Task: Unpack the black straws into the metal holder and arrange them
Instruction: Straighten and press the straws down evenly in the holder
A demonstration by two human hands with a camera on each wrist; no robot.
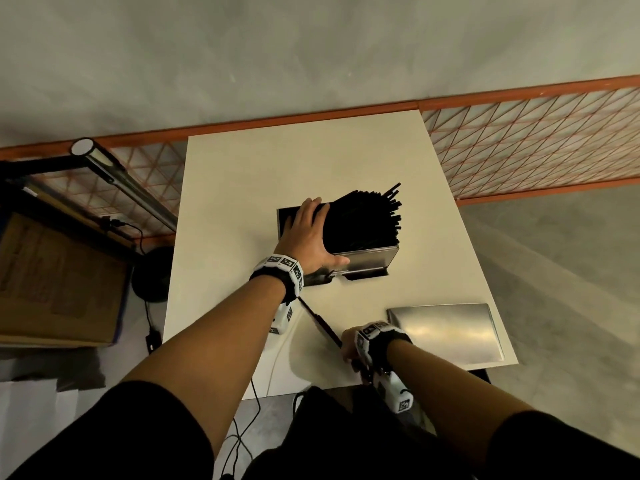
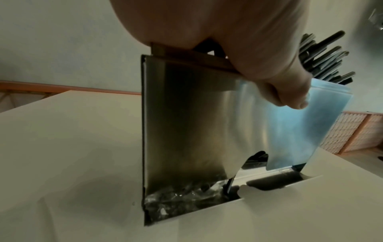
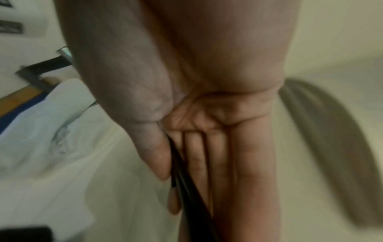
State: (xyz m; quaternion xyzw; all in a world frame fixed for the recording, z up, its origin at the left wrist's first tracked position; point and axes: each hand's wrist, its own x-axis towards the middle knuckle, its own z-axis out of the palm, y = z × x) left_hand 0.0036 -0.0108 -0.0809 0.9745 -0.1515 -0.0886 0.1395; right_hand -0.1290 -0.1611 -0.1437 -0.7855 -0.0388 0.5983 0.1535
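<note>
The metal holder [image 1: 363, 259] stands mid-table, packed with black straws [image 1: 363, 220] that fan out to the right. My left hand [image 1: 304, 233] lies across the holder's top, with its fingers reaching the far rim. Its thumb [image 2: 290, 91] curls down over the front wall of the holder [image 2: 186, 122], and straw tips [image 2: 323, 59] stick out behind it. Near the table's front edge my right hand [image 1: 349, 348] pinches a few black straws [image 1: 320, 322] that point up-left. In the right wrist view these straws [image 3: 192, 204] sit between thumb and fingers of the right hand [image 3: 174, 188].
A flat metal plate [image 1: 446, 330] lies on the white table [image 1: 242, 188] at the front right. Crumpled clear plastic [image 2: 176, 201] shows at the holder's base. A cardboard box [image 1: 52, 282] stands left of the table. An orange mesh railing [image 1: 536, 140] runs behind it.
</note>
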